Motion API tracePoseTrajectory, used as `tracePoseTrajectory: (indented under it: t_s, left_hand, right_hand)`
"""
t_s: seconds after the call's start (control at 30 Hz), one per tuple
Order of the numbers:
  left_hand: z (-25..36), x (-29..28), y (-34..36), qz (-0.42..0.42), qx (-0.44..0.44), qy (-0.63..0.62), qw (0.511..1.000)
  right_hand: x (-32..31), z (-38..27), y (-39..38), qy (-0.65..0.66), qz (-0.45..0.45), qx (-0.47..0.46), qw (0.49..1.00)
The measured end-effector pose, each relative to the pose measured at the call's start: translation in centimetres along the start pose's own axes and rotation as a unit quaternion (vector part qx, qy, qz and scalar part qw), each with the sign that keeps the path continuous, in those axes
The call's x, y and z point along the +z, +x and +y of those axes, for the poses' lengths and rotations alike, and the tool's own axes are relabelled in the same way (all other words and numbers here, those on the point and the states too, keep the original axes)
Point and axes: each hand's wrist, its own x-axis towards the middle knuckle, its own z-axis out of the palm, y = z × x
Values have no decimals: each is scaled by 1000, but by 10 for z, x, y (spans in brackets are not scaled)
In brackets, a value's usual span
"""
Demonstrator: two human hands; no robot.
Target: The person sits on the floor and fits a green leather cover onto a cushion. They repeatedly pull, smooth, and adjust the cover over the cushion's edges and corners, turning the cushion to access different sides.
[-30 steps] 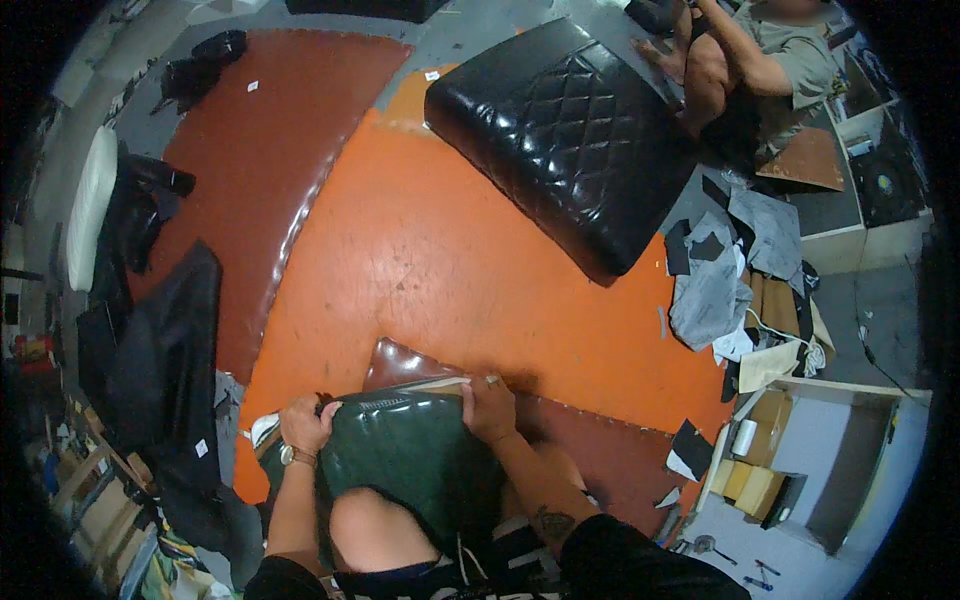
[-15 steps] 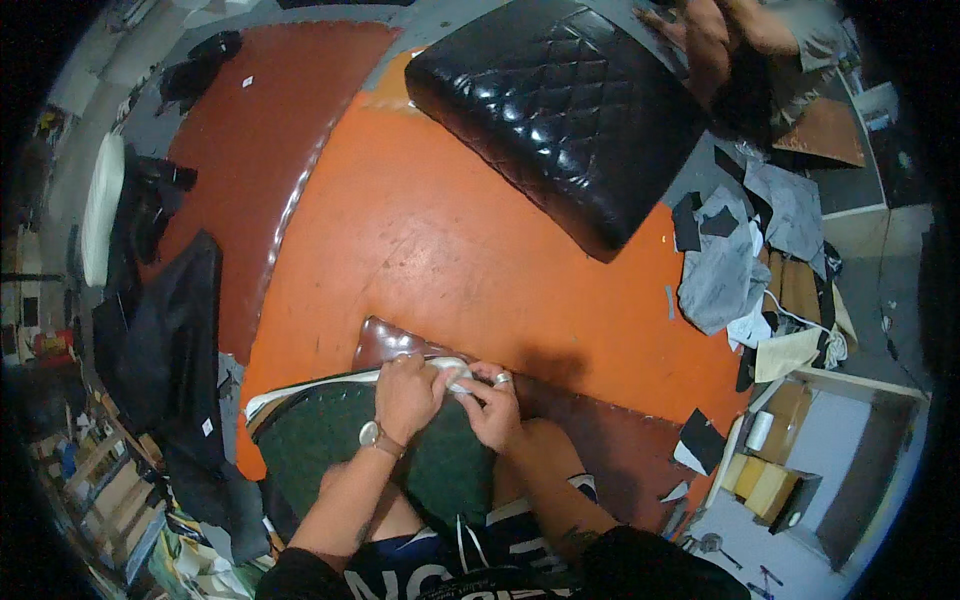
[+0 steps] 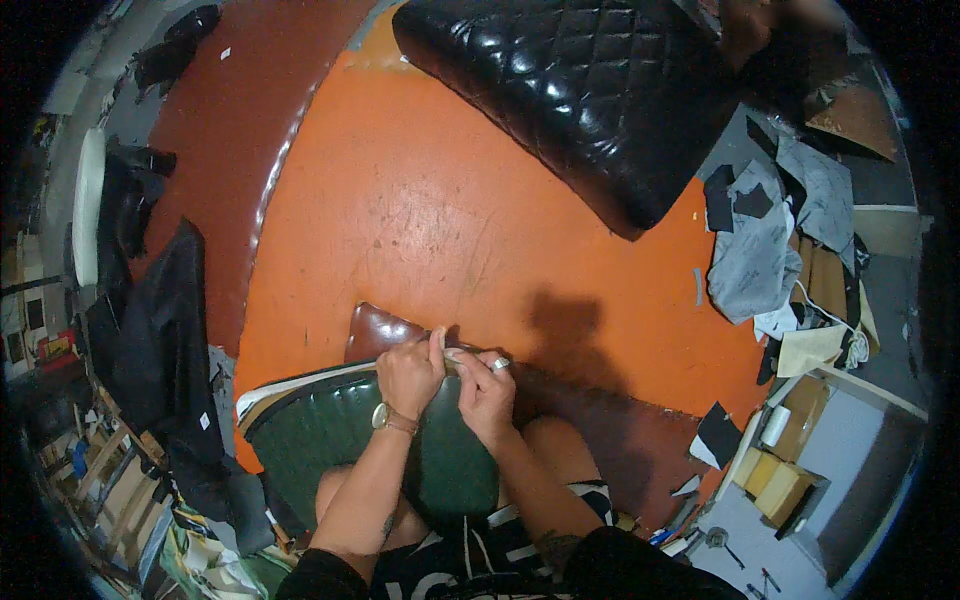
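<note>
A green padded seat cover (image 3: 320,430) with ribbed stitching lies across my lap, its far edge bordered by a white strip (image 3: 300,384). My left hand (image 3: 410,378), with a watch at the wrist, is closed on that far edge, its thumb pointing up. Beside it, my right hand (image 3: 486,398), wearing a ring, pinches the same edge with thumb and fingers. The fingertips of both hands nearly meet there. What lies right under them is mostly hidden. Just beyond the left hand sits a shiny brown padded piece (image 3: 378,332).
An orange work surface (image 3: 420,220) spreads ahead, with a black quilted cushion (image 3: 590,90) at its far side. Dark red sheeting (image 3: 240,130) and black material (image 3: 165,310) lie left. Grey scraps (image 3: 740,250) and a tray (image 3: 870,390) are at right. A person (image 3: 770,40) is at far right.
The white strip that bulged up between my hands is now mostly covered by my fingers. My left thumb has come up. The whole view has shifted a little.
</note>
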Motion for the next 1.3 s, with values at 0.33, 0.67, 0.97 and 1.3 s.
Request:
tracePoseTrajectory:
  t_s: [0.33,0.67,0.97,1.3]
  left_hand:
    - [-5,-42,28,-129,118,-189,966]
    - [-35,-39,7,-168,271,-42,947]
    - [-30,-31,8,-141,288,3,947]
    - [-22,-19,38,-297,74,-182,934]
  right_hand:
    - [7,25,3,178,-11,126,976]
    - [-1,25,3,142,-26,168,975]
    - [-18,-14,-21,-131,-43,15,990]
    - [-26,13,27,94,-133,161,973]
